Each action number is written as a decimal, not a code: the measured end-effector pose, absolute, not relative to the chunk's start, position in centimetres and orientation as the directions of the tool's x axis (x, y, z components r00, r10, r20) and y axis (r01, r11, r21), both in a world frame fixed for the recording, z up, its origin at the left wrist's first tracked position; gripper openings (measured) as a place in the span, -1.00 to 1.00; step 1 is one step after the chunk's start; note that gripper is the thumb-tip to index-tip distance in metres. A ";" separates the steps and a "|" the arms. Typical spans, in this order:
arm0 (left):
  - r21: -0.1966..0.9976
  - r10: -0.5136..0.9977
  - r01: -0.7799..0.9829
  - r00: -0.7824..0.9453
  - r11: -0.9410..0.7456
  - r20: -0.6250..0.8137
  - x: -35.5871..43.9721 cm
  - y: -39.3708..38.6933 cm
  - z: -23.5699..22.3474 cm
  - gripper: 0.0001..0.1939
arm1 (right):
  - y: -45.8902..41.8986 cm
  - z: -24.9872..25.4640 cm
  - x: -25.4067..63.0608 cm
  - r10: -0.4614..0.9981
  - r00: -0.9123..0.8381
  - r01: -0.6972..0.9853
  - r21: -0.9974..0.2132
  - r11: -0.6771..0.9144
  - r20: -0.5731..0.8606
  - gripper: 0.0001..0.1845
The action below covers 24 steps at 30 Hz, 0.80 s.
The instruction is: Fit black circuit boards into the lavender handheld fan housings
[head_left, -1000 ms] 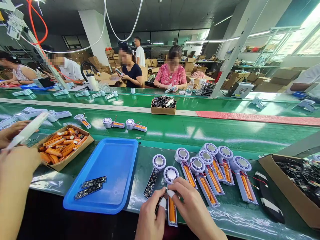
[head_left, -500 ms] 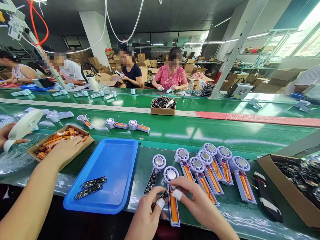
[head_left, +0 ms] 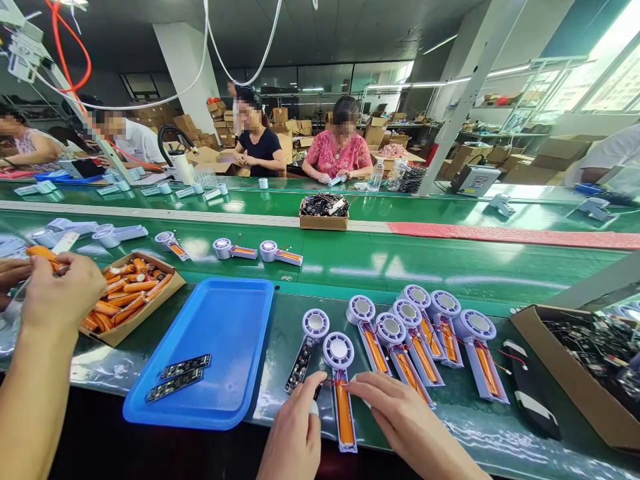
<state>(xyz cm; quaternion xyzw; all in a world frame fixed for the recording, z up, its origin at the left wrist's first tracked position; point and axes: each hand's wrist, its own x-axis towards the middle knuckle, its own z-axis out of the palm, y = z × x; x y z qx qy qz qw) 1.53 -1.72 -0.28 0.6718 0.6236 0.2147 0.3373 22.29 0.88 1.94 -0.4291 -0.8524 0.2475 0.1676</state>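
A grey fan half-shell (head_left: pixel 339 349) with an orange battery (head_left: pixel 343 413) in its handle lies at the near table edge between my hands. My left hand (head_left: pixel 295 437) is curled at its left side, pinching a small black circuit board (head_left: pixel 317 391) against the handle. My right hand (head_left: pixel 400 417) lies flat to the right, fingers stretched out, fingertips touching the handle near the red wires. Another shell with a black board (head_left: pixel 301 357) in it lies just to the left.
Several battery-fitted shells (head_left: pixel 425 337) lie in a row to the right. A blue tray (head_left: pixel 225 333) holds two black boards. A co-worker's hand (head_left: pixel 60 293) holds an orange battery beside the battery box (head_left: pixel 115 333). A cardboard box of boards (head_left: pixel 550 347) stands at the right. People work across the green conveyor (head_left: pixel 400 257).
My hands have lowered onto the shell and the right fingers have flattened out. The co-worker's hand has left the battery box and moved left with a battery.
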 end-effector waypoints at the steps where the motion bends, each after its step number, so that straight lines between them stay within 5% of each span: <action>1: 0.660 0.975 0.751 0.153 -0.009 -0.160 1.6 -1.6 0.0 -0.35 | 1.2 1.9 22.4 0.809 -0.582 0.668 -0.519 0.534 0.083 -0.58; 5: 0.406 0.952 0.910 0.190 -0.080 -0.239 1.9 -1.2 1.0 -0.28 | 2.1 1.0 22.5 0.795 -0.593 0.665 -0.478 0.574 0.131 -0.66; 9: 0.294 0.950 0.944 0.219 -0.149 -0.223 2.0 -1.4 0.8 -0.19 | 2.3 -0.1 21.4 0.835 -0.511 0.563 -0.653 0.506 0.206 -0.78; 16: 0.708 0.997 0.706 0.041 0.019 -0.068 2.1 -2.1 -1.0 -0.41 | 1.9 0.2 18.0 0.944 -0.284 0.432 -0.857 0.282 0.168 -0.81; 24: 0.866 0.998 0.501 -0.064 0.018 0.017 3.0 -2.2 -2.4 -0.63 | 1.3 0.1 16.9 0.962 -0.163 0.586 -0.763 0.274 0.220 -0.84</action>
